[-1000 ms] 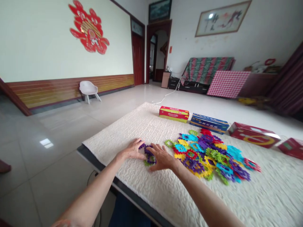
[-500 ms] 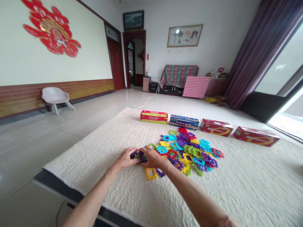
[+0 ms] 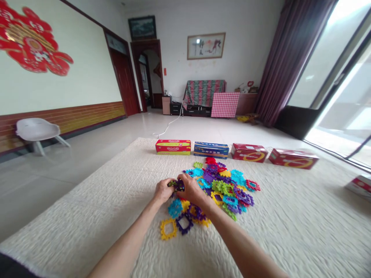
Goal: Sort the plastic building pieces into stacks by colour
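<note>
The tabletop (image 3: 13, 268) carries a quilted cover (image 3: 87, 216); its ridges could catch pieces being slid. Four boxes (image 3: 211, 150) stand in a row behind the pile (image 3: 208, 177), limiting forward reach; a fifth box (image 3: 359, 186) lies far right. Pile pieces overlap; snagged teeth could drag neighbours along. Left hand (image 3: 164, 190) and right hand (image 3: 189, 189) are together, gripping purple-and-green pieces (image 3: 180, 185) at the pile's left side. Uneven pressure could make these slip; whether they interlock cannot be determined.
</note>
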Demonstrator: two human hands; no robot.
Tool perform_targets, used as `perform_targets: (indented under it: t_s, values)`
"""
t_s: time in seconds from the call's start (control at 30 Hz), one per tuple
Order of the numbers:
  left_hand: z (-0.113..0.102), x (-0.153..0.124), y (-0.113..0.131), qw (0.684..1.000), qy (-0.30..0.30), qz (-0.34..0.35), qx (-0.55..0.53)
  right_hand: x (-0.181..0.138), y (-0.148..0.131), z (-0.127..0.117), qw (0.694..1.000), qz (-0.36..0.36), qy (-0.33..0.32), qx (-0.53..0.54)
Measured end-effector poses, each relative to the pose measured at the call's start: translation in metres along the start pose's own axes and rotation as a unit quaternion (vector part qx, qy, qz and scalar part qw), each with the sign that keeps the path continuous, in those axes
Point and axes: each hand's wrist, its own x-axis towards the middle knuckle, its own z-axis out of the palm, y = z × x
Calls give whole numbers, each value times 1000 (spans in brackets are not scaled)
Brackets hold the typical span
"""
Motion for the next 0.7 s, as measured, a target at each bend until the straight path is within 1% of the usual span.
perform_targets:
  t_s: [0.13, 0.2, 0.23, 0.3, 0.33, 0.37, 0.4, 0.47, 0.53, 0.57, 0.63, 0.7]
  values:
    - [42, 31, 36, 997, -12, 5, -71, -2, 41, -33, 996, 38, 74, -27]
    - [59, 44, 51, 991, -39, -4, -129, -6, 64, -53, 992, 64, 101, -46]
    - [65, 49, 57, 986, -57, -6, -156, -9, 74, -63, 990, 80, 102, -61]
    - [67, 56, 62, 985, -65, 7, -162, -17, 90, -80, 983, 122, 84, -104]
    - [64, 57, 62, 986, -65, 20, -154, -20, 94, -86, 981, 127, 74, -126]
    - [58, 56, 61, 987, -64, 35, -140, -24, 95, -91, 978, 130, 80, -141]
    - [51, 53, 58, 988, -66, 51, -126, -27, 94, -93, 979, 117, 83, -143]
    - [32, 43, 49, 989, -77, 81, -99, -33, 84, -90, 989, 63, 67, -119]
    - [11, 27, 38, 988, -89, 109, -70, -39, 67, -82, 997, 2, 14, -78]
    - [0, 17, 32, 986, -93, 124, -57, -42, 58, -76, 998, -18, -21, -64]
    - [-19, -3, 19, 976, -142, 162, -36, -49, 40, -67, 994, -25, -87, -55]
    - [-34, -22, 3, 966, -202, 160, -2, -55, 25, -60, 987, 1, -150, -67]
